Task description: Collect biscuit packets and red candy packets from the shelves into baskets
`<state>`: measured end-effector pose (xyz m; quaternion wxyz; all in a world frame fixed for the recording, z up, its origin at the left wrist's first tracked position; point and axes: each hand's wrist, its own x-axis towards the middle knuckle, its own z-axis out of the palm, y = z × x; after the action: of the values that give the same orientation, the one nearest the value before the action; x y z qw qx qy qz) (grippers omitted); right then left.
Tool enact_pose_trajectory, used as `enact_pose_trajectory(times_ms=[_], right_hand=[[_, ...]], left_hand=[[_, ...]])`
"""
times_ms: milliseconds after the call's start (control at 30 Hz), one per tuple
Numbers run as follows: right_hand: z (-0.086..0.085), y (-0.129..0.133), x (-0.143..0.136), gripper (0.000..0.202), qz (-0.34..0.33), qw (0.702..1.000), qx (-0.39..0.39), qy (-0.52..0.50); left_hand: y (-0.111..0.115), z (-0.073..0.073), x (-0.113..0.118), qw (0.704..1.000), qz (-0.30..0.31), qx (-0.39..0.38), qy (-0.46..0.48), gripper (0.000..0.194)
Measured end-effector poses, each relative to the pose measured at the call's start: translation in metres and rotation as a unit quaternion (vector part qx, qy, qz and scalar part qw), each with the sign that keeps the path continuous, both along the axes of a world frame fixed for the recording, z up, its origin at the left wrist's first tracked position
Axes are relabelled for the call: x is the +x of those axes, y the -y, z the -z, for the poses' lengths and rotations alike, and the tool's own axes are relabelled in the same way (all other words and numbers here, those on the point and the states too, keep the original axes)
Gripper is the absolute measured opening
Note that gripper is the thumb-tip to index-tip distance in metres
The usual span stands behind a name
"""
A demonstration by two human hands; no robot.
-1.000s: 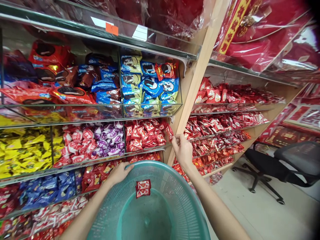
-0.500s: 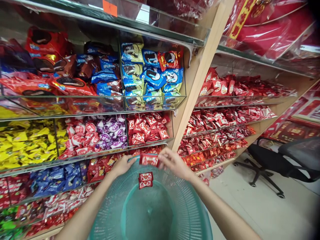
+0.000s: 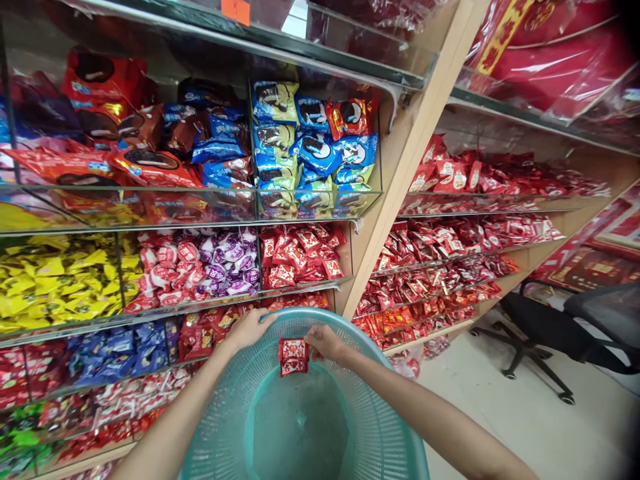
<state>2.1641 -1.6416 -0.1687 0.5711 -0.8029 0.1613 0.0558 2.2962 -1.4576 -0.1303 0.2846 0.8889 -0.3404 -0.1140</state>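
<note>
A teal plastic basket (image 3: 385, 413) with perforated sides stands in front of me. At its far left rim, my left hand (image 3: 250, 329) is closed over the edge. My right hand (image 3: 325, 343) reaches down inside the basket, its fingers pinched at the right edge of a small red-and-white wrapped candy (image 3: 293, 347). That candy lies against or over other red wrapped candy (image 3: 293, 367) at the basket's far inner side. How many pieces overlap there is hard to make out.
Shelves of wrapped candy rise ahead: yellow packets (image 3: 60, 280), purple candies (image 3: 227, 260), red packets (image 3: 303, 253) and blue cookie packs (image 3: 317, 153). A wooden post (image 3: 395, 200) divides the shelving. An office chair (image 3: 555, 333) stands on the floor at right.
My right hand has moved down from above the far rim into the basket, bringing the red candy packet to the ones lying there. My left hand keeps its hold on the rim.
</note>
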Motion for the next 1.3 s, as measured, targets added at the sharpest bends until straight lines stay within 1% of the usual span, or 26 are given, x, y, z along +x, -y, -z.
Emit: enact_pose_trajectory(times_ms=[100,200,333,433,533,600,700,833,900,967,1033,1100,1200,1300], right_hand=[[0.009,-0.001,0.000,0.016,0.029,0.998,-0.046,0.009],[0.009,-0.001,-0.004,0.019,0.039,0.994,-0.103,0.021],[-0.002,-0.001,-0.012,0.020,0.050,0.978,-0.199,0.049],[-0.015,-0.002,-0.017,0.022,0.063,0.958,-0.270,0.068],[-0.036,-0.005,-0.020,0.028,0.055,0.919,-0.374,0.111],[-0.058,-0.008,-0.022,0.034,0.047,0.891,-0.419,0.168],[-0.096,-0.012,-0.023,0.038,0.056,0.864,-0.419,0.273],[-0.145,-0.008,-0.012,0.026,0.081,0.827,-0.398,0.388],[-0.166,-0.004,0.000,0.022,0.069,0.805,-0.411,0.422],[-0.183,-0.001,0.015,0.022,0.042,0.785,-0.445,0.429],[-0.194,-0.002,0.030,0.028,0.021,0.777,-0.484,0.402],[-0.199,-0.004,0.041,0.037,0.015,0.780,-0.516,0.353],[-0.200,-0.008,0.049,0.047,0.008,0.782,-0.544,0.305],[-0.199,-0.009,0.049,0.052,-0.016,0.788,-0.541,0.294]], left_hand=[[0.000,0.002,0.001,1.000,-0.002,0.003,0.005,0.047],[0.001,0.001,0.000,1.000,-0.004,0.005,0.004,0.047],[0.002,-0.004,-0.004,1.000,-0.011,0.002,-0.006,0.045],[0.002,-0.007,-0.006,1.000,-0.012,0.005,-0.011,0.044],[0.001,-0.009,-0.007,1.000,-0.001,0.005,-0.007,0.045],[0.001,-0.009,-0.006,1.000,0.003,0.003,-0.003,0.046],[-0.001,-0.007,-0.005,1.000,-0.004,-0.002,-0.003,0.046],[-0.002,-0.006,-0.005,1.000,-0.008,-0.005,-0.014,0.048],[-0.002,-0.007,-0.005,1.000,-0.008,-0.002,-0.020,0.048],[-0.003,-0.007,-0.006,1.000,-0.005,-0.002,-0.022,0.048],[-0.003,-0.007,-0.006,1.000,-0.002,-0.003,-0.020,0.047],[-0.003,-0.007,-0.006,1.000,0.000,-0.004,-0.015,0.046],[-0.003,-0.006,-0.006,1.000,0.000,-0.003,-0.007,0.045],[-0.003,-0.007,-0.006,1.000,-0.005,-0.002,-0.009,0.044]])
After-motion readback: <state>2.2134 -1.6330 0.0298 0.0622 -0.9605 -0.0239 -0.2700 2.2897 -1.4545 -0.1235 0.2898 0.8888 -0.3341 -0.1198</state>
